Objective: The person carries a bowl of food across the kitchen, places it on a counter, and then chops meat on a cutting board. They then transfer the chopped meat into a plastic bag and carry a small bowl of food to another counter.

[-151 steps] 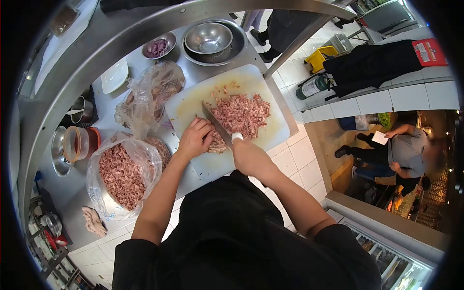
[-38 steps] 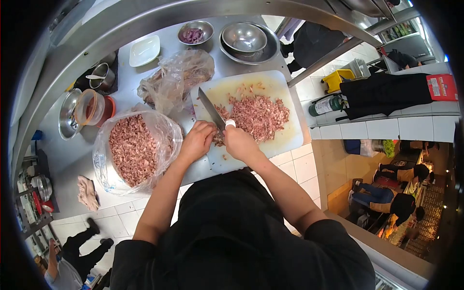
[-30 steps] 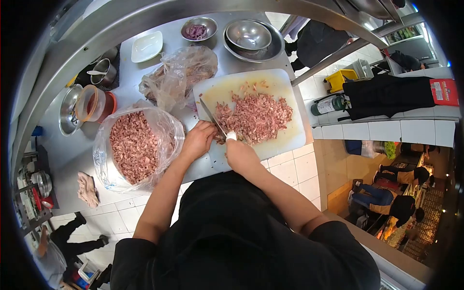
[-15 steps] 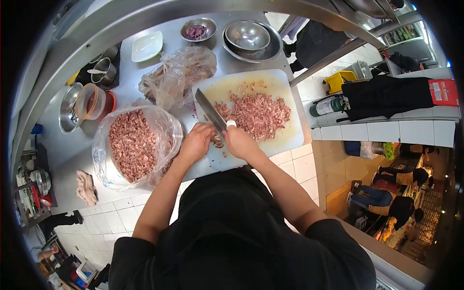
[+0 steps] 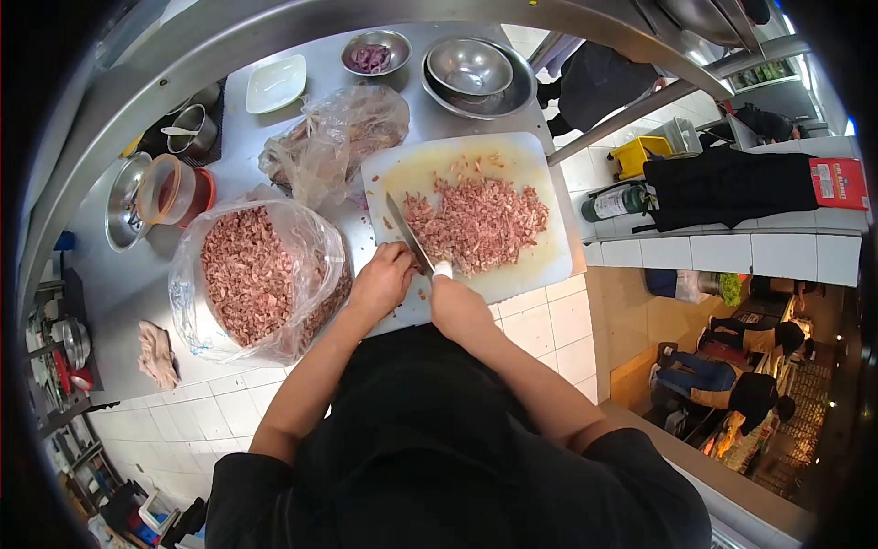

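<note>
My right hand (image 5: 460,309) is closed round the white handle of a kitchen knife (image 5: 411,231). The blade points away from me, along the left side of a heap of chopped meat (image 5: 489,222) on the white cutting board (image 5: 550,157). Close to the blade's heel, my left hand (image 5: 384,280) rests at the board's near left corner with its fingers bent together. What those fingers hold, if anything, is hidden. Left of that hand, a clear plastic bag (image 5: 187,291) stands open, full of chopped meat.
Behind the board lies a plastic bag of meat (image 5: 343,137). Farther back are a white dish (image 5: 276,84), a bowl of sliced red onion (image 5: 373,57) and nested metal bowls (image 5: 469,69). A cloth (image 5: 157,353) lies left; a metal shelf edge (image 5: 302,35) arches overhead.
The knife has turned more upright and lies nearer the meat heap. My left hand has shifted slightly right and down, and fewer meat pieces show between my hands.
</note>
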Motion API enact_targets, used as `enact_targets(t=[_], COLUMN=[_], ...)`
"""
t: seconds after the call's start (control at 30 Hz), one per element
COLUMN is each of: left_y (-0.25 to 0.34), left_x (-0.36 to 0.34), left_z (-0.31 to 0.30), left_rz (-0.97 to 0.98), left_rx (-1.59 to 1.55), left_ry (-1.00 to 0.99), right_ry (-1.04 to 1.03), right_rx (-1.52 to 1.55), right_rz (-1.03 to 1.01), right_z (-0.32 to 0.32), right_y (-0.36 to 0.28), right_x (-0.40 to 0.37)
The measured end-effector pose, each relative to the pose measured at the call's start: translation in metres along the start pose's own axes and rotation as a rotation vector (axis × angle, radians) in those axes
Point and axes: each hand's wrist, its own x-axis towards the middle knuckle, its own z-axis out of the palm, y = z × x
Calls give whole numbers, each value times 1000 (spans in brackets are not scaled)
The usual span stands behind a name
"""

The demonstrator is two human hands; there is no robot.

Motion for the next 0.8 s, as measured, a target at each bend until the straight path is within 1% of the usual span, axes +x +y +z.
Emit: enact_targets(t=[0.07,0.1,0.17,0.2,0.27,0.3,0.37,0.43,0.53,0.57,0.6,0.67,0.73,0.8], left_y=[-5,-6,-10,-12,-16,-17,-20,-23,-24,-23,-20,-14,-12,-8], left_x=[4,-1,10,10,11,13,14,10,16,16,16,18,16,30], left_z=[-3,-3,-8,-7,-5,-6,-5,-3,-5,-6,-8,-13,-9,-1], left_rz=[18,14,56,59,100,102,120,115,92,71,73,73,99,135], left_rx=[-19,-19,6,6,0,-4,-49,-67,-80,-90,-85,-120,-129,-139], left_ry=[-37,-50,-96,-97,-75,-74,-61,-77,-78,-91,-84,-80,-71,-47], right_ry=[-5,-13,-3,0,-18,37,42,64,127,171,176,173,197,205], right_rx=[14,24,13,14,40,34,71,106,81,79,77,226,234,159], right_rz=[-78,-73,-96,-95,19,-39,-44,-74,-51,-69,-75,-113,-154,-209], right_z=[19,9,-28,-24,-2,28,17,-6,8,28,29,21,18,12], right_y=[14,6,-5,-7,-10,6,9,0,-1,5,10,20,38,57], right_x=[28,20,14,11,9,28,46,40,20,29,34,55,55,51])
